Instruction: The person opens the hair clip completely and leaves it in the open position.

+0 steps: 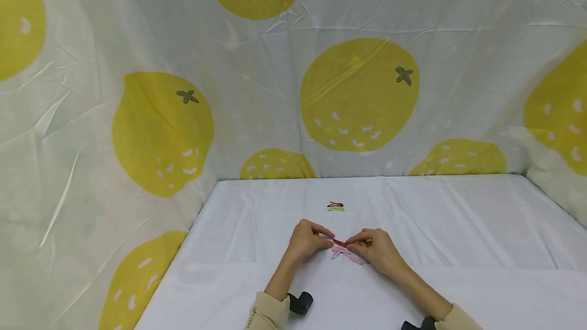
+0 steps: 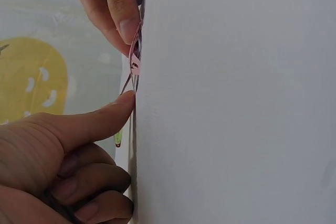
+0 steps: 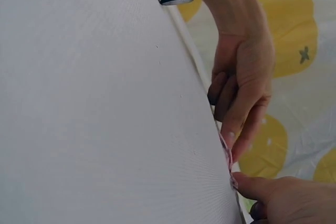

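Observation:
A dark red hair clip [image 1: 340,243] lies between my two hands, low over the white table. My left hand [image 1: 308,241] pinches its left end between thumb and forefinger. At the other end, the thumb and forefinger of my right hand [image 1: 373,249] pinch the clip. Just below it in the head view, several pink hair clips [image 1: 353,258] lie in a loose, crossing pile. Seen edge-on in the left wrist view, the clips are partly hidden by the fingers. The right thumb [image 3: 249,183] shows close beside them in the right wrist view.
Farther back on the white-covered table [image 1: 257,218] lie a red hair clip [image 1: 336,204] and a light green hair clip [image 1: 336,209], one above the other. A curtain [image 1: 257,90] printed with yellow fruit hangs behind and at the sides. Black wrist mounts [image 1: 300,303] sit on both forearms.

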